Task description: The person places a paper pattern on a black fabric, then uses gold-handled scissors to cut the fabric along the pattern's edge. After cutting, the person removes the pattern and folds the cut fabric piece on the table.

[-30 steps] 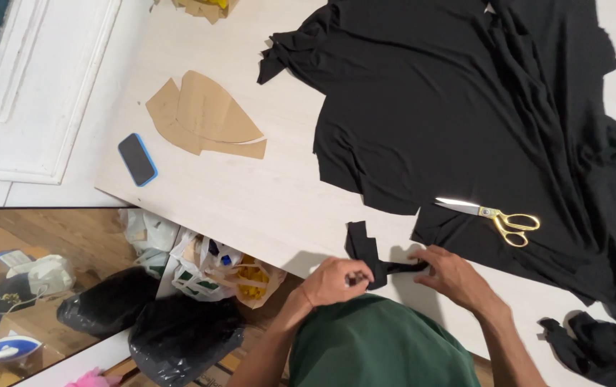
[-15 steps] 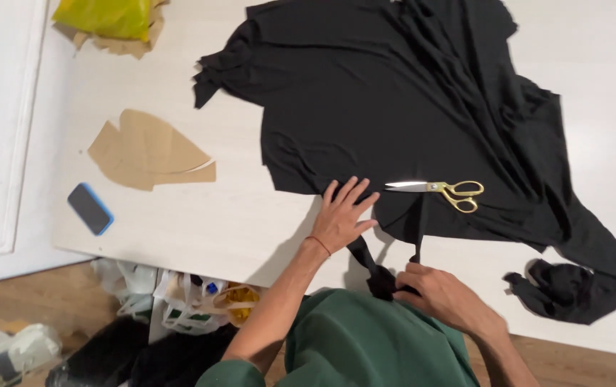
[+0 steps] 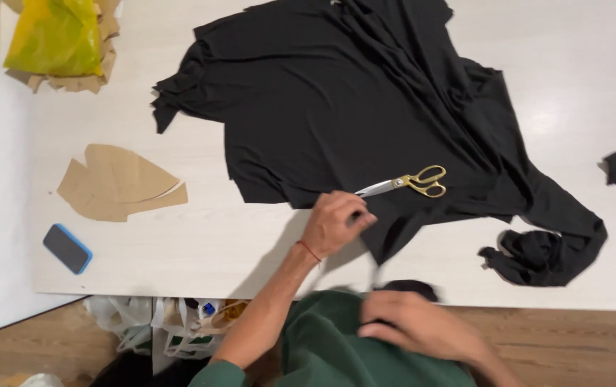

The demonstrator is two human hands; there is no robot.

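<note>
Item: black fabric (image 3: 365, 100), one large irregular sheet, spread over the middle and upper part of the pale counter (image 3: 200, 244), wrinkled toward 1 o'clock, with a narrow tail running to 4 o'clock and ending in a bunched knot near the counter's near edge

Left hand (image 3: 335, 223): at 6 o'clock of the sheet, resting on its lower edge, fingers curled down against the cloth and the counter; grip loosely closed, and whether it pinches the cloth cannot be told

Right hand (image 3: 423, 326): below the counter's near edge, in front of the green sleeve, blurred; a dark strip of cloth (image 3: 408, 288) sits just above it, touching or nearly so; how far the grip is open cannot be told

Scissors (image 3: 405, 183): gold handles, steel blades, lying flat on the fabric, blades pointing to 8 o'clock, tips just beside the left hand's fingers

Other entries:
- tan paper pattern piece (image 3: 118, 185), at 9 o'clock, lying clear of the fabric
- phone in blue case (image 3: 67, 248), at 8 o'clock near the counter edge
- yellow bag (image 3: 53, 36) on brown paper, at 10 o'clock
- small black scrap (image 3: 615, 168), at 3 o'clock, apart from the sheet
</note>
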